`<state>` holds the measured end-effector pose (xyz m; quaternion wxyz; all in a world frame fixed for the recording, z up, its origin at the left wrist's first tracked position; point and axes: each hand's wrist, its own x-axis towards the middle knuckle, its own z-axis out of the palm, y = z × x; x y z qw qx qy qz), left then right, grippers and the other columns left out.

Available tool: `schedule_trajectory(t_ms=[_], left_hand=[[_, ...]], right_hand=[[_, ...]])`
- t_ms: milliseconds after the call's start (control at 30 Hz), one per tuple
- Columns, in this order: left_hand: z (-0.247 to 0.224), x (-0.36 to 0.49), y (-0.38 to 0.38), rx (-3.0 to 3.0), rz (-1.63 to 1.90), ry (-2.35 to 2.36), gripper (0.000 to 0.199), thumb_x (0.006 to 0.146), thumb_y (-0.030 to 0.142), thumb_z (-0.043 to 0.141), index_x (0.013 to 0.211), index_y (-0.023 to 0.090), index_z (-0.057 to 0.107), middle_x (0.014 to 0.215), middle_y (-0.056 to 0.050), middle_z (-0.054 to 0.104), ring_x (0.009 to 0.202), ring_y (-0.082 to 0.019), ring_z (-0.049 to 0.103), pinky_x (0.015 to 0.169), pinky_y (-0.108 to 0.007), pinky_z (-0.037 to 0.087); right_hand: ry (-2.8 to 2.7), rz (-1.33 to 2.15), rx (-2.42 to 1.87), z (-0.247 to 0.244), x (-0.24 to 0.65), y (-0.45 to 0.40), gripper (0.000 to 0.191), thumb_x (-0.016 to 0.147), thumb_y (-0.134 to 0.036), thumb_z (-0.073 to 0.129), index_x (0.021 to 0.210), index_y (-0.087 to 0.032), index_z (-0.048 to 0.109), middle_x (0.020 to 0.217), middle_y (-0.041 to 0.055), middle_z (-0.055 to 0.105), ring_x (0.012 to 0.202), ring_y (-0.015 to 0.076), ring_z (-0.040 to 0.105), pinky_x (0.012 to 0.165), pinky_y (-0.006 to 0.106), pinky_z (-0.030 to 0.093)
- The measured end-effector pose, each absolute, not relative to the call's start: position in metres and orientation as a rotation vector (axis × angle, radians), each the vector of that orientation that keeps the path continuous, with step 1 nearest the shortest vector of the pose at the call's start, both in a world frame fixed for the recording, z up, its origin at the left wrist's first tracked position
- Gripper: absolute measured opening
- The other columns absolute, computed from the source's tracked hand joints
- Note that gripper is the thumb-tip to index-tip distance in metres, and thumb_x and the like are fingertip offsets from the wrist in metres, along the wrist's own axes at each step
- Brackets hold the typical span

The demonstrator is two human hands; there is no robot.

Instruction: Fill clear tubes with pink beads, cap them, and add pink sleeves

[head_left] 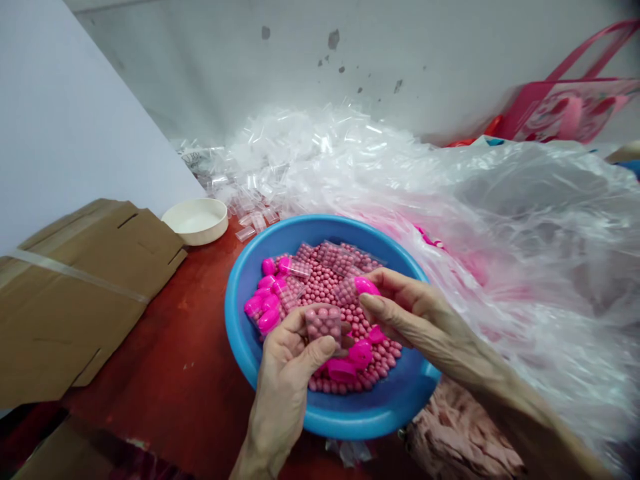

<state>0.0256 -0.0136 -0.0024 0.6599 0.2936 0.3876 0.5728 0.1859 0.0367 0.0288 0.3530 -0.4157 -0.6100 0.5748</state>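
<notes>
My left hand grips a small clear plastic container filled with pink beads, thumb across its front. My right hand pinches a bright pink cap between thumb and fingers, up and to the right of that container. Both hands are over a blue basin holding loose pink beads. Capped, bead-filled containers lie at the basin's left side, and loose pink caps rest on the beads below my hands. More bead-filled clear containers lie at the back.
A white round dish stands on the red table behind a cardboard box. Clear plastic tubes are heaped along the wall. Plastic bags spread to the right, with a pink bag behind.
</notes>
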Motion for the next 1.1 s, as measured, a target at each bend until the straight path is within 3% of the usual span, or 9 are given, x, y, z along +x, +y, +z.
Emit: schedule_trajectory(t_ms=[167, 333, 567, 833, 1000, 1100], left_hand=[[-0.004, 0.026, -0.018, 0.717, 1.343, 0.872, 0.022, 0.079, 0.011, 0.064, 0.098, 0.022, 0.067, 0.091, -0.001, 0.072, 0.085, -0.014, 0.065, 0.078, -0.023, 0.053], [0.001, 0.023, -0.01, 0.681, 1.271, 0.851, 0.019, 0.08, 0.01, 0.061, 0.097, 0.017, 0.066, 0.093, -0.004, 0.071, 0.088, -0.017, 0.065, 0.078, -0.024, 0.053], [0.014, 0.01, -0.014, 0.599, 1.275, 0.801, 0.02, 0.079, 0.01, 0.063, 0.097, 0.018, 0.068, 0.089, -0.006, 0.073, 0.083, -0.02, 0.068, 0.078, -0.031, 0.055], [0.012, 0.009, -0.004, 0.739, 1.252, 0.842, 0.018, 0.08, 0.009, 0.062, 0.094, 0.017, 0.068, 0.092, -0.004, 0.071, 0.088, -0.017, 0.066, 0.082, -0.026, 0.052], [0.016, 0.014, -0.005, 0.794, 1.256, 0.795, 0.028, 0.083, 0.008, 0.058, 0.108, 0.02, 0.065, 0.106, -0.005, 0.069, 0.1, -0.018, 0.062, 0.091, -0.028, 0.047], [0.016, 0.016, -0.004, 0.786, 1.268, 0.808, 0.027, 0.081, 0.008, 0.06, 0.104, 0.02, 0.067, 0.101, -0.004, 0.071, 0.096, -0.017, 0.063, 0.087, -0.027, 0.049]], right_hand=[[-1.509, 1.378, -1.067, 0.033, 0.183, 0.032, 0.021, 0.084, -0.039, 0.058, 0.077, -0.019, 0.054, 0.062, -0.0057, 0.041, 0.049, 0.0054, 0.032, 0.04, 0.018, 0.026], [-1.661, 1.432, -1.019, 0.028, 0.173, 0.024, 0.02, 0.086, -0.038, 0.056, 0.08, -0.019, 0.058, 0.069, -0.0022, 0.051, 0.06, 0.0093, 0.046, 0.053, 0.021, 0.038], [-1.788, 1.171, -1.094, 0.039, 0.177, 0.033, 0.021, 0.088, -0.036, 0.052, 0.074, -0.021, 0.058, 0.065, -0.0022, 0.045, 0.055, 0.0101, 0.037, 0.047, 0.022, 0.032], [-1.642, 1.3, -1.069, 0.025, 0.17, 0.033, 0.028, 0.09, -0.04, 0.048, 0.071, -0.02, 0.051, 0.06, -0.0047, 0.036, 0.049, 0.0072, 0.029, 0.039, 0.02, 0.022], [-1.592, 1.244, -1.036, 0.031, 0.166, 0.033, 0.026, 0.09, -0.038, 0.048, 0.071, -0.02, 0.053, 0.06, -0.0049, 0.039, 0.049, 0.0071, 0.03, 0.04, 0.02, 0.024], [-1.637, 1.243, -1.0, 0.032, 0.165, 0.032, 0.017, 0.09, -0.033, 0.05, 0.081, -0.022, 0.058, 0.062, -0.0043, 0.043, 0.051, 0.0077, 0.034, 0.042, 0.02, 0.027]])
